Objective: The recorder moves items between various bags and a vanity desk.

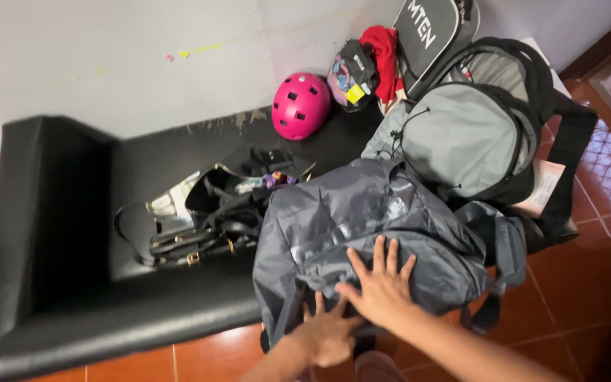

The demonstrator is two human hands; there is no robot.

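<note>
Both bare forearms reach in from the near edge, angled toward the left. The right hand (380, 283) lies flat, palm down, fingers spread and pointing far. The left hand (328, 334) sits just nearer and left of it, palm down, fingers loosely curled, touching the right hand's thumb side.

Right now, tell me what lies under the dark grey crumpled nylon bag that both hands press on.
The dark grey nylon bag rests on the black padded bench, overlapping a black strapped handbag. The left hand and right hand lie flat on top. Anything directly beneath is covered.
</note>
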